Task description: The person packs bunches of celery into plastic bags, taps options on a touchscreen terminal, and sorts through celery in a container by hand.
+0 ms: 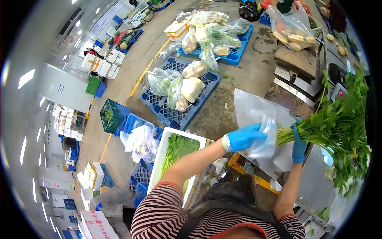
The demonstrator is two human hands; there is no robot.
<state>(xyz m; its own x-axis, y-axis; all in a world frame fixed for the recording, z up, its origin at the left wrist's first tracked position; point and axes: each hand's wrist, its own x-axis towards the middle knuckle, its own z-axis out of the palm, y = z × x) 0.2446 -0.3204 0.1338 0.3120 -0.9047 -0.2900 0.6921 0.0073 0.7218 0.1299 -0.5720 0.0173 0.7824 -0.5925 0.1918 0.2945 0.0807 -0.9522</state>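
My right hand (pixel 299 145), in a blue glove, is wrapped round the stems of a big bunch of leafy greens (pixel 338 123) that look like Chinese celery. Their leaves spread to the right, while the cut stem ends point left. A clear plastic bag (pixel 267 139) covers those ends, somewhat blurred. At the bag's left side, my gloved left hand (pixel 247 138) grips the plastic; its fingertips are partly lost in the film. A large whitish plastic sheet or bag (pixel 254 107) lies behind the hands.
Left of me stands a white foam box (pixel 154 175) holding greens. Bagged vegetables (pixel 175 89) rest on a blue pallet (pixel 159 113), with more on another pallet (pixel 235 57). A bag of pale long vegetables (pixel 294 38) sits on a bench at the upper right. A metal counter (pixel 312 183) runs along my right.
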